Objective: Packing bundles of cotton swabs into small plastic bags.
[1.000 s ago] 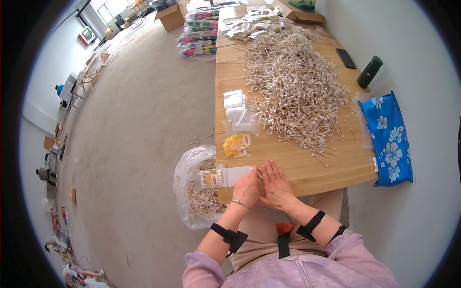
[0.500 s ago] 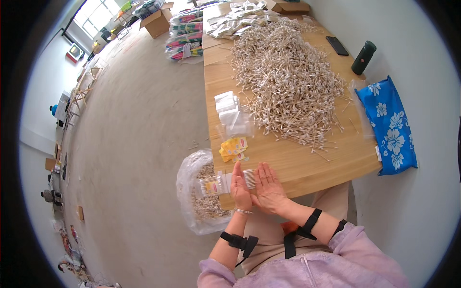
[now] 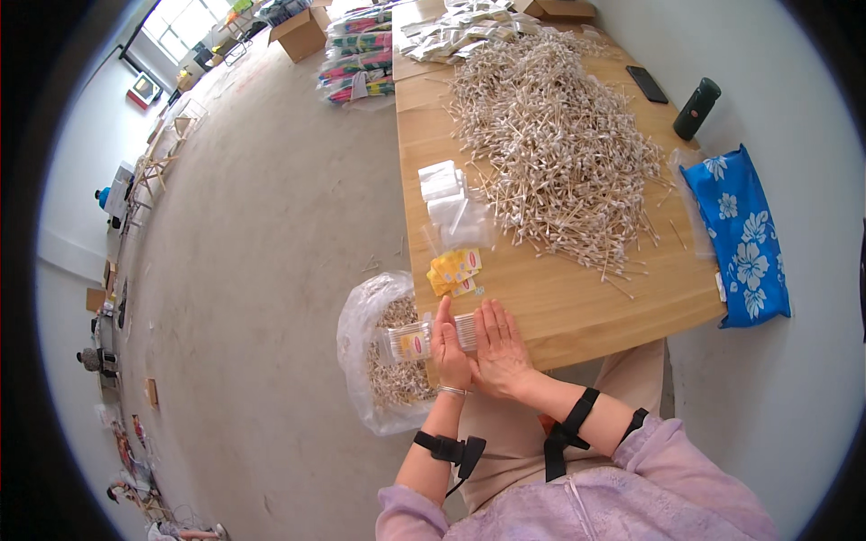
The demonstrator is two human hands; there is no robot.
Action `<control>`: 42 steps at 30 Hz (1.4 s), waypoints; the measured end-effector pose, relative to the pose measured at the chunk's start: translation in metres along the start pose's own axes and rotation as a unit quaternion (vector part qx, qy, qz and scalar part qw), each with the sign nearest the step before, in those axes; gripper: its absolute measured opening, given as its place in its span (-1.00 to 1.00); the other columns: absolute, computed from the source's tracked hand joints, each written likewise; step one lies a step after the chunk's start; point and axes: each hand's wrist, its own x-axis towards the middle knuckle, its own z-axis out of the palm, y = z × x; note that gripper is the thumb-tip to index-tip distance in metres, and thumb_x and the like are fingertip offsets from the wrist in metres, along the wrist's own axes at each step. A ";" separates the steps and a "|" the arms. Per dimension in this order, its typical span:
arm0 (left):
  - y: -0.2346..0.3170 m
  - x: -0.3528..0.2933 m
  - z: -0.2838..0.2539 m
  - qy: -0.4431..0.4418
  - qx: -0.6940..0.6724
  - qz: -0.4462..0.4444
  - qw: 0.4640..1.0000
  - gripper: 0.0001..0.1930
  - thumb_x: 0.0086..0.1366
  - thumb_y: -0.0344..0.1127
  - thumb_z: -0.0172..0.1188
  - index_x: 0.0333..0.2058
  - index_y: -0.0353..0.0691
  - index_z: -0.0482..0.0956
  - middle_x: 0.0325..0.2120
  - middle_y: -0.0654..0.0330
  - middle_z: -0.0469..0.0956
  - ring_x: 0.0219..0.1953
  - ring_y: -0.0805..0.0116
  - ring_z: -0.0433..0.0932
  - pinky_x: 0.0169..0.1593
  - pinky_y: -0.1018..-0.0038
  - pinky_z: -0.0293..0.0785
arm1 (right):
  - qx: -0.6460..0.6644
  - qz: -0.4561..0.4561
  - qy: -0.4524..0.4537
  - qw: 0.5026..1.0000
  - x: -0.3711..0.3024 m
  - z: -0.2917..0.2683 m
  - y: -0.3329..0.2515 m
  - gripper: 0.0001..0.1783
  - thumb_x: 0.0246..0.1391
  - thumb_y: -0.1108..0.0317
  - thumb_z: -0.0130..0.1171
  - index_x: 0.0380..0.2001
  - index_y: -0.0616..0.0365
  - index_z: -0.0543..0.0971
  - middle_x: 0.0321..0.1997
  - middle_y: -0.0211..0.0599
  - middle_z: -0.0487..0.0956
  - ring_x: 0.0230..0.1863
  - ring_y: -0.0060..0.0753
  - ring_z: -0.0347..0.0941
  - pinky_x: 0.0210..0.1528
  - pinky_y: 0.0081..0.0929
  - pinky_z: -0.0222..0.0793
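We should press the cotton swabs (image 3: 466, 331) evenly between left hand (image 3: 451, 356) and right hand (image 3: 501, 359) (straight-fingered, narrowly bracketing them).

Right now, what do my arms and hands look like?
Your left sleeve and right sleeve are lilac. A black strap on the left forearm carries a black device with a thin black cable; black straps circle the right arm. A silver-coloured bracelet rings the left wrist. The left hand and right hand are ungloved.

Swabs (image 3: 559, 149) are white-tipped, the pouch (image 3: 735, 236) flowered blue.
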 end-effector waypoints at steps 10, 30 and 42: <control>0.004 -0.002 -0.017 0.003 0.183 0.092 0.979 -0.53 0.43 -0.22 -0.17 0.23 -0.33 0.19 0.25 0.00 0.20 0.34 0.13 0.07 0.36 0.32 -0.06 | -0.023 -0.030 -0.012 0.999 -0.003 -0.002 -0.002 -0.02 0.07 -0.03 -0.03 0.30 0.49 -0.14 0.43 0.21 -0.25 0.48 0.11 -0.45 0.45 -0.08 -0.54; -0.037 0.031 -0.117 -0.050 -0.121 -0.182 0.974 -0.61 0.45 -0.20 -0.15 0.11 -0.35 0.32 0.05 0.00 0.46 0.05 0.29 0.46 0.13 0.43 0.39 | -0.031 -0.018 -0.035 0.999 0.012 0.002 -0.030 0.04 0.05 -0.13 -0.03 0.30 0.49 -0.15 0.43 0.21 -0.27 0.48 0.07 -0.50 0.45 -0.09 -0.62; -0.028 0.026 -0.110 -0.015 -0.236 -0.195 0.952 -0.66 0.45 -0.23 -0.15 0.06 -0.32 0.36 0.03 0.01 0.47 0.05 0.28 0.46 0.12 0.40 0.41 | -0.036 -0.030 -0.045 0.998 0.014 0.009 -0.044 0.08 0.04 -0.13 0.03 0.31 0.46 -0.19 0.44 0.18 -0.27 0.48 0.06 -0.48 0.45 -0.12 -0.56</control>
